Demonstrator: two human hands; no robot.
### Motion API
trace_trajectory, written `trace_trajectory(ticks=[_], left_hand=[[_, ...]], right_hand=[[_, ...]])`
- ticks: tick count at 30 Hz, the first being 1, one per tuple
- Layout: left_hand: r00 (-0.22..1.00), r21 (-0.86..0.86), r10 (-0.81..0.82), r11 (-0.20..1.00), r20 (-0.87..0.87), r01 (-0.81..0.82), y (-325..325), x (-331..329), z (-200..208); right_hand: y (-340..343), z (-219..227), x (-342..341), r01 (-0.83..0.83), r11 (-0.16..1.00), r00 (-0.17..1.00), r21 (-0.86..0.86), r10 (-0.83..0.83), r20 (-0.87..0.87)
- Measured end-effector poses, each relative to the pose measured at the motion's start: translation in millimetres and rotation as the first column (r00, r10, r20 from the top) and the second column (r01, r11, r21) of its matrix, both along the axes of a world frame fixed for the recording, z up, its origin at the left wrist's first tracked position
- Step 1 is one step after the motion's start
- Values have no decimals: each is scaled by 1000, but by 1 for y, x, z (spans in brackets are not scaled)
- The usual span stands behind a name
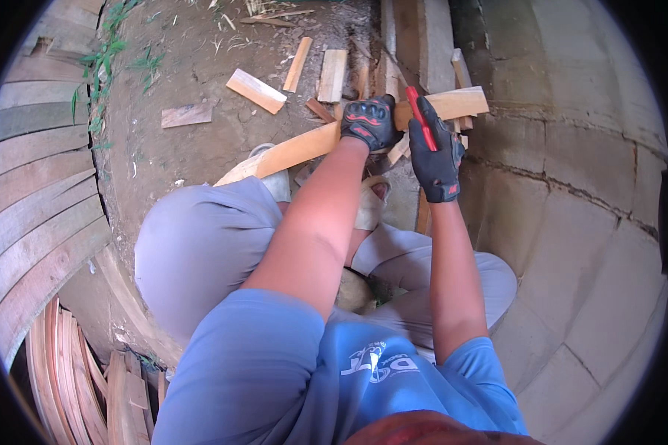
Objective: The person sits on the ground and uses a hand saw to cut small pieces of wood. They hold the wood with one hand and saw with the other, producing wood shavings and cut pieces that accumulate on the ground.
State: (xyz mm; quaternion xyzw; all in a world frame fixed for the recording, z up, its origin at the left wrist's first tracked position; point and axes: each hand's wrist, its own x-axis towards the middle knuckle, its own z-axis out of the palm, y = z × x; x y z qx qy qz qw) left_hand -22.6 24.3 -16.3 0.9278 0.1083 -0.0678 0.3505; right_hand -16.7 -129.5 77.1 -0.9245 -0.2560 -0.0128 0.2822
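Observation:
My left hand (369, 121), in a black glove with red marks, is closed over a long pale wooden board (293, 152). The board slants from beside my left knee up to the right, passing under both hands. In my gloved right hand (436, 152) is a red-handled tool (421, 119), its handle upright across the board near the far end. A thin dark strip, perhaps its blade, runs up and left from the handle; I cannot make out the kind of tool. Most of the right fingers are hidden behind the handle and palm.
Short wood offcuts (256, 90) lie scattered on the dirt ground (193, 59) ahead. A concrete block wall (564, 185) rises at the right. Curved planks (41, 178) line the left side, with stacked wooden strips (63, 371) below. My bent knees flank the board's near side.

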Motion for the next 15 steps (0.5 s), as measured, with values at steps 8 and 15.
trace_trajectory(ticks=[8, 15], left_hand=[[998, 31, -29, 999, -64, 31, -2, -1, 1], [996, 19, -20, 1000, -89, 21, -5, -1, 12]], right_hand=[[-82, 81, -107, 29, 978, 998, -205, -41, -51], [-117, 189, -179, 74, 977, 990, -198, -96, -101]])
